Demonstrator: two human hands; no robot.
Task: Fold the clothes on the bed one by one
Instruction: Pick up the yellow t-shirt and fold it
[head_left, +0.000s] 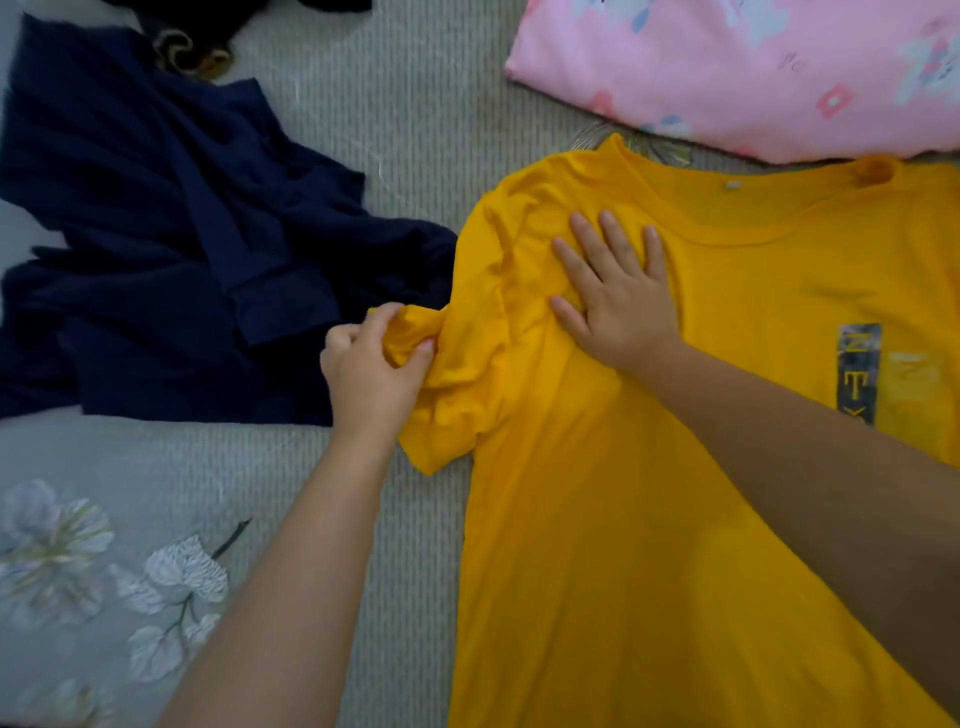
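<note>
A yellow T-shirt (649, 493) lies spread face up on the bed, collar toward the top, with a dark printed patch on its chest at the right. Its left sleeve is bunched and wrinkled. My left hand (374, 374) grips the end of that sleeve at the shirt's left edge. Fingers spread, my right hand (613, 301) presses flat on the shirt's shoulder just below the collar. A crumpled navy garment (171, 249) lies to the left, touching the yellow sleeve.
The bed has a grey striped sheet (405, 104) with a flower print at the lower left (104, 571). A pink floral pillow (753, 67) sits at the top right. More dark fabric (197, 31) lies at the top left.
</note>
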